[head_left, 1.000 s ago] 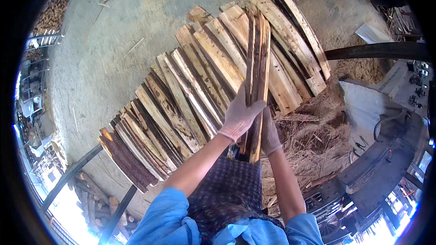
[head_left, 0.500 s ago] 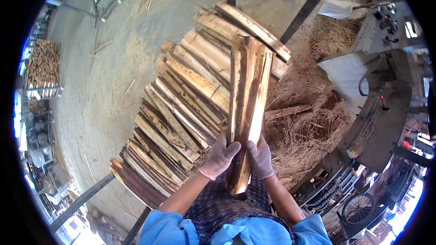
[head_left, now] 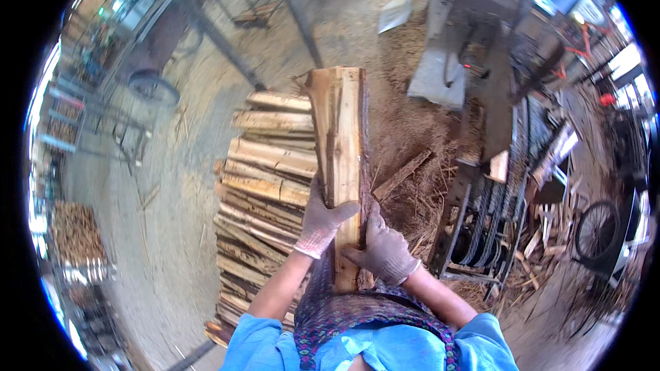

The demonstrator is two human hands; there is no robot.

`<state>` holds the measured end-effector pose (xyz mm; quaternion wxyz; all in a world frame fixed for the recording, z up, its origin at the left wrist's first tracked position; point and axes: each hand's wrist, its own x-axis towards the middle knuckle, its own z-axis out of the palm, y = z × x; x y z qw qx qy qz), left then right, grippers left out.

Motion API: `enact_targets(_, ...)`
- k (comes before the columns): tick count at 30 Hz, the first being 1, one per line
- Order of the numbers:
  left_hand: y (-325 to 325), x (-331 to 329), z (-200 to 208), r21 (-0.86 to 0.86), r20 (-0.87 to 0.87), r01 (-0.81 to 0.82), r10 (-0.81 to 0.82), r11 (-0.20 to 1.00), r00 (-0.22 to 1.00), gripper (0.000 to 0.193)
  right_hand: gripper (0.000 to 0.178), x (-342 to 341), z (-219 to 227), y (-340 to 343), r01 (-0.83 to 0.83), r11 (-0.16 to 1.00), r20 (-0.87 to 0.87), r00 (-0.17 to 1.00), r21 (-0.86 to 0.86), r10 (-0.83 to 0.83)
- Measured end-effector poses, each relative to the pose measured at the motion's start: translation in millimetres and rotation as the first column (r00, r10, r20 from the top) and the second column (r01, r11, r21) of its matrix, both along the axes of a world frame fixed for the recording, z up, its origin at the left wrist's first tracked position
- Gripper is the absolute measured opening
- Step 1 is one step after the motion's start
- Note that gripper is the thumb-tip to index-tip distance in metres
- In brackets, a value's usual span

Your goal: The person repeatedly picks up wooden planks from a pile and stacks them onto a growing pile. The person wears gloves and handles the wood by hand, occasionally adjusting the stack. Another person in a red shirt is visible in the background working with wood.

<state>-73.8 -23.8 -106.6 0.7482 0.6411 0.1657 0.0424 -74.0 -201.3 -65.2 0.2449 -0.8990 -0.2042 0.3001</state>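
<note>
Several long split wood slabs, pale with brown bark edges, stand out in front of my body in one bundle. My gloved left hand grips the bundle's left side, its thumb across the front face. On the right side, a little lower, my gloved right hand is closed round the bark edge, with its thumb at the front. The bundle's lower end comes close to my patterned apron. To the left of it lies a long row of similar wood slabs, side by side; the bundle and my left arm hide part of it.
A machine with chains stands on the right, a short wood block on it. Shredded bark covers the ground between. Dark posts rise beyond the row. A spoked wheel is at far right.
My view has swung to the right, so the row of slabs sits further left and the machine nearer the middle. The bundle stays in both hands, turned somewhat; my right hand holds it lower.
</note>
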Motion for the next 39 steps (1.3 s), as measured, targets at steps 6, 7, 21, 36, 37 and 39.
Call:
enact_targets(6, -19.9, 36.6, 89.3, 0.645, -0.012, 0.374, -0.48, 0.667, 0.877, 0.109, 0.073, 33.2, 133.6, -101.1, -0.17, 0.983, 0.777, 0.627, 0.065, 0.057)
enact_targets(7, -31.5, 42.5, 100.3, 0.691, -0.005, 0.439, -0.604, 0.574, 0.797, 0.104, 0.063, 34.2, 140.4, -113.4, -0.201, 0.977, 0.906, 0.394, -0.075, 0.151)
enact_targets(21, -201.1, 68.7, 162.8, 0.977, 0.173, -0.121, -0.984, 0.177, -0.04, 0.054, 0.063, -92.0, 64.4, -226.6, 0.683, 0.724, 0.037, 0.725, 0.1, -0.688)
enact_targets(36, 71.5, -161.2, -81.6, 0.183, -0.667, 0.064, 0.076, 0.981, 0.741, 0.051, 0.083, 232.5, -20.2, -325.1, 0.735, 0.631, 0.137, 0.618, 0.248, -0.774)
enact_targets(37, 70.2, -165.5, -70.2, 0.24, -0.732, 0.092, 0.118, 0.966, 0.671, 0.05, 0.09, 268.1, -40.5, -335.0, 0.719, 0.652, 0.078, 0.655, 0.242, -0.752)
enact_targets(39, 101.6, -218.1, -80.2, 0.131, -0.766, 0.017, 0.09, 0.991, 0.637, 0.049, 0.102, 309.7, -41.4, -300.5, 0.613, 0.789, 0.197, 0.777, -0.025, -0.598)
